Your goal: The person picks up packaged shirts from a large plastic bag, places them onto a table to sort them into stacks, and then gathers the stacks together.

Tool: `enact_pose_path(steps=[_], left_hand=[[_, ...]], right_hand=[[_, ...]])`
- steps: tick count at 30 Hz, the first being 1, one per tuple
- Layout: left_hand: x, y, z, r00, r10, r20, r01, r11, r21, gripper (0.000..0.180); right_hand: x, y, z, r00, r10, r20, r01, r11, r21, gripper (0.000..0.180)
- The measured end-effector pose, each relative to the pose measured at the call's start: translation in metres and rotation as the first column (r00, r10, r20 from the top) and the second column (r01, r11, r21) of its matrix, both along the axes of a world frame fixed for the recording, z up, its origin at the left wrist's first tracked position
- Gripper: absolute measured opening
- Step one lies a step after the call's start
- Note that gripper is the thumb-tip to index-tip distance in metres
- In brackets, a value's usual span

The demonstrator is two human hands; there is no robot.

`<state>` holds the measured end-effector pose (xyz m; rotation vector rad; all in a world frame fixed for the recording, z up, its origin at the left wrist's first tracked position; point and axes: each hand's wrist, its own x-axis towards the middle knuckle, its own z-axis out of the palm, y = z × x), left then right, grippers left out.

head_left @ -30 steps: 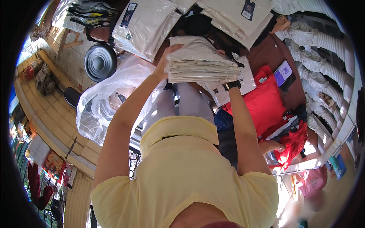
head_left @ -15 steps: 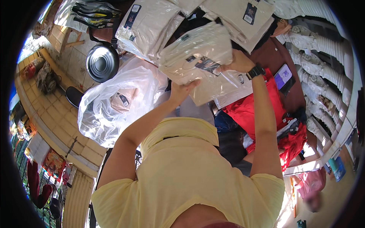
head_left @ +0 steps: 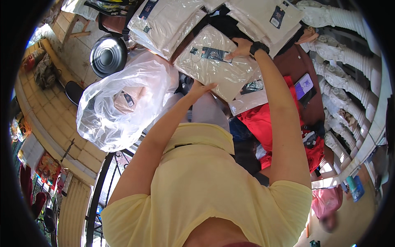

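A folded beige garment in a clear plastic bag (head_left: 220,74), with a dark hang tag on its front, is in front of me. My left hand (head_left: 200,88) grips its near left edge, thumb on top. My right hand (head_left: 242,48) holds its far right edge, thumb lying over the plastic beside the tag. Part of another bagged garment (head_left: 249,103) shows beneath it at the near right. Beyond are stacks of similar bagged beige garments, one at the left (head_left: 170,24) and one at the right (head_left: 263,20).
On my left, a large clear plastic bag (head_left: 92,119) holds a beige tagged item. Red cloth (head_left: 257,123) lies under my right forearm, near a phone with a purple screen (head_left: 304,85). White ornate balusters (head_left: 345,49) line the right side. A round dark shiny lid-like object (head_left: 108,56) sits far left.
The bagged garment has gone from tilted and raised to lying flatter, its front and tag now facing up. My right hand has moved farther away and slightly left.
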<state>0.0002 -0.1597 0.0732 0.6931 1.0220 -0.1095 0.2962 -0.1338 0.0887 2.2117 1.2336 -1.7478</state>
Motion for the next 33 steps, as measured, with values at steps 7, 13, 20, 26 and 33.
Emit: enact_pose_path(steps=[7, 13, 20, 26, 33], left_hand=[[-0.044, -0.007, -0.08, 0.997, -0.08, -0.013, 0.076, 0.871, 0.486, 0.056], [0.003, -0.043, -0.064, 0.96, 0.212, -0.183, 0.055, 0.501, 0.864, 0.029], [0.015, -0.033, -0.063, 0.781, 0.623, 0.04, -0.614, 0.778, -0.133, 0.026], [0.02, -0.022, -0.08, 0.802, 0.587, 0.108, -0.487, 0.748, -0.451, 0.037], [0.047, -0.049, -0.132, 0.754, 0.458, 0.471, -0.572, 0.81, 0.127, 0.04]], right_hand=[[-0.002, 0.001, 0.003, 0.999, 0.021, 0.041, -0.022, 0.999, 0.031, 0.103], [0.011, 0.0, -0.01, 0.99, 0.021, -0.141, -0.021, 1.0, 0.0, 0.087], [0.02, 0.005, -0.015, 0.986, 0.006, -0.165, -0.009, 1.0, -0.018, 0.085], [0.026, 0.003, -0.029, 0.929, -0.223, -0.296, 0.175, 0.968, -0.181, 0.082], [0.032, 0.003, -0.028, 0.845, -0.338, -0.413, 0.264, 0.937, -0.227, 0.086]])
